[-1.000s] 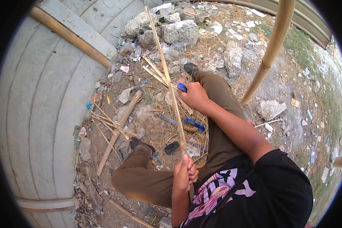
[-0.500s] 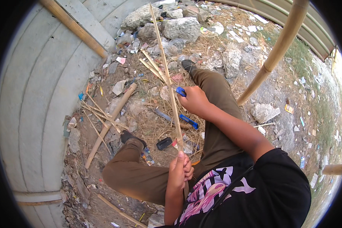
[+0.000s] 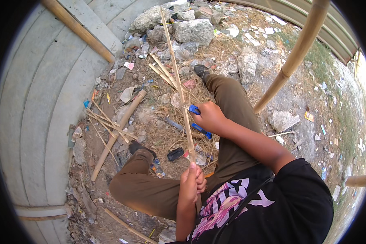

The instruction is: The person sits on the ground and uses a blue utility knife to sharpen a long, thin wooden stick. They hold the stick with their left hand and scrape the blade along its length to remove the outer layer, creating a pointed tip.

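Note:
A long, thin bamboo strip (image 3: pixel 178 73) stands up and away from me, running between my legs. Near my lap my left hand (image 3: pixel 192 179) is closed round its lower end. Farther up, my right hand (image 3: pixel 209 117) grips a blue utility knife (image 3: pixel 194 110), whose front end meets the strip's right edge. The blade itself is too small to make out clearly. On the ground just below the right hand lies a second blue utility knife (image 3: pixel 201 131). A small black plastic tray (image 3: pixel 175 154) rests left of the strip.
Several bamboo strips (image 3: pixel 162 72) lie beyond my left foot, and more (image 3: pixel 110 124) cross a thick bamboo pole (image 3: pixel 117 136) on the left. A grey panel wall (image 3: pixel 40 101) bounds that side. An upright bamboo post (image 3: pixel 290 61) rises at right. Rocks (image 3: pixel 194 31) and litter cover the far ground.
My right hand and the knife have moved a short way down along the strip, toward my left hand. The left hand keeps its hold in the same place.

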Available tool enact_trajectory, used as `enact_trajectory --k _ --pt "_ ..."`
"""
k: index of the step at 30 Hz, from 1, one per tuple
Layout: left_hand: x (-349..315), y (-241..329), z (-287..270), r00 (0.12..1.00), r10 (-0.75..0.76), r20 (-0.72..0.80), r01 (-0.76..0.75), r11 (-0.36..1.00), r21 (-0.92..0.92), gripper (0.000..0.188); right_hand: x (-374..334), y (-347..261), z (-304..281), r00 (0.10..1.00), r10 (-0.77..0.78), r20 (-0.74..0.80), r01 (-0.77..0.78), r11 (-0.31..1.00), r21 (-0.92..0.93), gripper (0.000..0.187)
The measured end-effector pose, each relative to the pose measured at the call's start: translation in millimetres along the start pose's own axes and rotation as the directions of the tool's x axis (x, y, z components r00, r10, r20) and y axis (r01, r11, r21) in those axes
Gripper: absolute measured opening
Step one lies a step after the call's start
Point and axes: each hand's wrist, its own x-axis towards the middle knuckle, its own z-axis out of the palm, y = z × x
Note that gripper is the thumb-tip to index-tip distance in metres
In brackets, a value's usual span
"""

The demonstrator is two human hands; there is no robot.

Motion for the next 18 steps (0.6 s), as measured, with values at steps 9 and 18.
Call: enact_trajectory --k 9,18 --pt "0.3 -0.1 0.9 1.000 -0.014 -0.003 0.014 1.000 -0.001 0.045 -9.0 3.6 -0.3 1.000 0.013 -0.007 -0.013 1.000 0.014 0.024" --pt "0.1 2.3 -0.1 0.999 0.010 -0.035 -0.011 1.000 -0.029 0.044 -27.4 7.9 9.6 0.970 -0.228 0.085 0.235 0.969 -0.079 0.021"
